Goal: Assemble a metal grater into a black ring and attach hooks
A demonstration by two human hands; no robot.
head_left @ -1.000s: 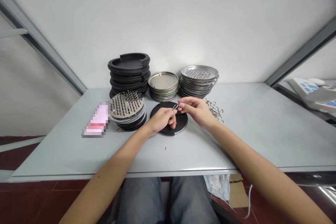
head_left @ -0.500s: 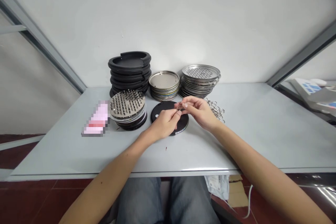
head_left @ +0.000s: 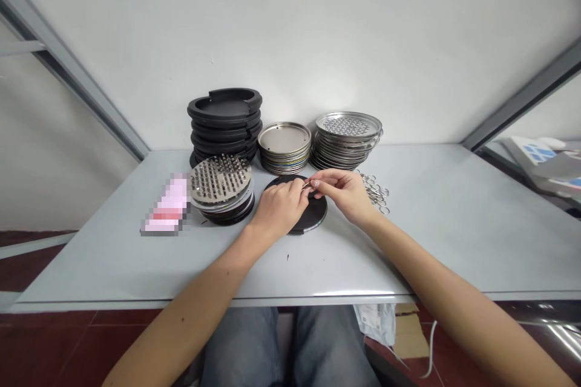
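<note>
My left hand (head_left: pixel 280 205) and my right hand (head_left: pixel 342 191) meet over a flat black disc (head_left: pixel 314 213) lying on the grey table (head_left: pixel 436 224). Both hands pinch a small metal ring (head_left: pixel 307 185) between their fingertips, just above the disc. A heap of similar small metal rings (head_left: pixel 374 189) lies just right of my right hand.
Along the back wall stand a stack of black round rims (head_left: pixel 224 123), a stack of plain metal pans (head_left: pixel 284 147) and a stack of perforated metal pans (head_left: pixel 347 139). A studded metal disc pile (head_left: pixel 221 186) and a blurred pink object (head_left: pixel 169 205) lie to the left.
My left hand has moved up and over the disc's left part, covering more of it. The pinch on the ring stays between both hands.
</note>
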